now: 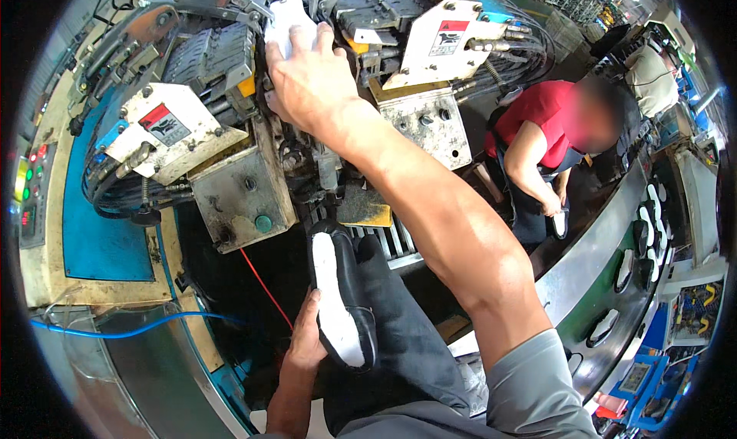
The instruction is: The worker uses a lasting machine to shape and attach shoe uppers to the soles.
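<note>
In my left hand (307, 333) is a black shoe upper (338, 301) with its white underside turned up, held over my lap. The fingers are mostly hidden beneath it. My right arm stretches forward to the machine (303, 143). At its top middle, my right hand (311, 78) bends its fingers over a white, shoe-shaped piece (290, 16), seated between the two banks of metal plates. My hand covers the lower part of that piece.
A control panel (32, 197) with lit buttons stands at the left, and a blue hose (130, 333) runs below it. To the right, a co-worker in red (530, 124) holds a shoe (560, 222). Several black-and-white shoes (643, 235) lie on a green conveyor (576, 354).
</note>
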Available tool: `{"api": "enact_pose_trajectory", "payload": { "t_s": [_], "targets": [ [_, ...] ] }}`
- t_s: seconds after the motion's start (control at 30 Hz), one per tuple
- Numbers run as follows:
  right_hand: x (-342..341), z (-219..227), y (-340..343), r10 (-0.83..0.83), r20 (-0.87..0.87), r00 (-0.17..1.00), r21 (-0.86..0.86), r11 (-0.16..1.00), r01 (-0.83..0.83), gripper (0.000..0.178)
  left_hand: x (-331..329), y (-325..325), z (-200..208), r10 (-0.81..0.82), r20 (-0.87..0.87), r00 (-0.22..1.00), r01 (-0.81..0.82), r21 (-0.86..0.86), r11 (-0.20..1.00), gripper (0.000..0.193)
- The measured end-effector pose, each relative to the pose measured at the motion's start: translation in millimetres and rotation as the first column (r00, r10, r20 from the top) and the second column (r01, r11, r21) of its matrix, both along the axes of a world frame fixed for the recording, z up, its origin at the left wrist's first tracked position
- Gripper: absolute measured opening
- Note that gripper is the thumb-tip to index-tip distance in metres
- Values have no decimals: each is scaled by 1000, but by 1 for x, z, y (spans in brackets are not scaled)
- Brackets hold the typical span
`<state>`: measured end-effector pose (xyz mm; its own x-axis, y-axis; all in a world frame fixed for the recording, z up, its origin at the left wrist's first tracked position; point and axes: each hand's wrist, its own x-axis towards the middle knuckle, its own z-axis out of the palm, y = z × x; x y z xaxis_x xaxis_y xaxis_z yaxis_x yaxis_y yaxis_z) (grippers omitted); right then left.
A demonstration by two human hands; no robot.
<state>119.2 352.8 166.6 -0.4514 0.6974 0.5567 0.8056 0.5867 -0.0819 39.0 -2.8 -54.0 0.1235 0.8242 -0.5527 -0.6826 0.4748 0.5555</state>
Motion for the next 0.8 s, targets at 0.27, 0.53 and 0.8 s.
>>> {"api": "enact_pose_trajectory", "payload": {
  "t_s": [0.27,0.53,0.8],
  "targets": [
    [57,-45,-55,207,-351,913,-2,975,-222,69,-12,28,62,186,-356,916,-192,18,981,70],
    [108,-115,-332,-453,-575,681,-793,104,-601,96,8,-5,86,262,-199,944,-180,351,919,62],
    [134,-128,-408,-124,-555,823,-821,-76,-566,68,-32,-168,19,400,61,914,-405,107,908,70]
  ]
}}
